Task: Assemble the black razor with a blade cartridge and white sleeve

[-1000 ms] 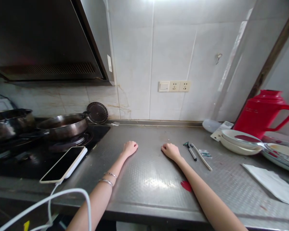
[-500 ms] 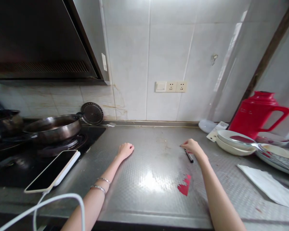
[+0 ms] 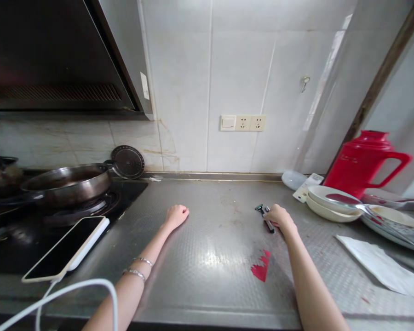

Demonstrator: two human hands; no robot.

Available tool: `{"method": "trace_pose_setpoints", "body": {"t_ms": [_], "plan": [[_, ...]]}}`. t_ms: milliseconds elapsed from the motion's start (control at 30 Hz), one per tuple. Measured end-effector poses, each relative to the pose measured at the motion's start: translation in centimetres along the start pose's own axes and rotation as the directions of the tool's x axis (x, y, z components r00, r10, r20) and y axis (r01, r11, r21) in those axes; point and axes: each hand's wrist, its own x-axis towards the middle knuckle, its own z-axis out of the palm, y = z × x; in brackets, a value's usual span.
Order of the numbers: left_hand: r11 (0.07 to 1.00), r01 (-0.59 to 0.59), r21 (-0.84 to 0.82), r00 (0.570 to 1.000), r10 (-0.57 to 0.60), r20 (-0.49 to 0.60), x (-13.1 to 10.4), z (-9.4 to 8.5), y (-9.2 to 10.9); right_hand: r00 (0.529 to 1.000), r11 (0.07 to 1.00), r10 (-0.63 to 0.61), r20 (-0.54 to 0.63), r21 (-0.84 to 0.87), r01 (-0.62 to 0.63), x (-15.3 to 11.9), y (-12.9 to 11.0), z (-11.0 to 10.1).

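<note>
My right hand (image 3: 280,218) rests low over the steel counter, its fingers closed at the handle of a slim black razor (image 3: 270,227). The razor's small greenish head points away to the left of my fingertips. My fingers hide part of the handle. My left hand (image 3: 177,216) lies on the counter as a loose fist, with nothing showing in it. Nearer the front edge, a torn red patch or sticker scrap (image 3: 261,269) lies flat on the metal.
A phone (image 3: 67,248) with a white cable (image 3: 100,281) lies at the stove edge, near a steel pan (image 3: 69,186). To the right stand stacked bowls (image 3: 331,212), a patterned plate (image 3: 396,225), a red thermos (image 3: 357,163) and a white paper sheet (image 3: 379,264).
My right hand has shifted right and back from the razor's head, which now shows, to its handle. My left hand has kept its place. The whole view has swung slightly.
</note>
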Motion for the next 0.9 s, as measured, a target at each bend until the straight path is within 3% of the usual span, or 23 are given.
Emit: {"method": "trace_pose_setpoints", "body": {"t_ms": [367,533,633,767,900], "plan": [[1.0,0.026,0.0,0.999,-0.026,0.04,-0.2,-0.5,0.4,0.996,0.998,0.008,-0.083,0.057,-0.003,-0.1,-0.5,0.4],[0.998,0.001,-0.067,1.0,-0.003,-0.02,-0.5,-1.1,0.8,0.997,0.946,-0.063,-0.053,0.314,0.076,0.0,-2.1,0.1],[0.989,-0.07,-0.128,0.997,0.066,-0.034,-1.2,-1.5,2.4,0.986,0.851,-0.147,-0.076,0.498,0.166,-0.8,-4.8,0.5],[0.942,-0.187,-0.28,0.982,0.189,-0.02,-3.0,-1.7,6.1,0.961,0.722,-0.239,-0.139,0.637,0.271,-2.8,-8.9,1.8],[0.907,-0.202,-0.37,0.975,0.221,0.008,-4.8,-1.8,9.1,0.949,0.597,-0.273,-0.158,0.746,0.296,-4.9,-12.0,3.6]]}}
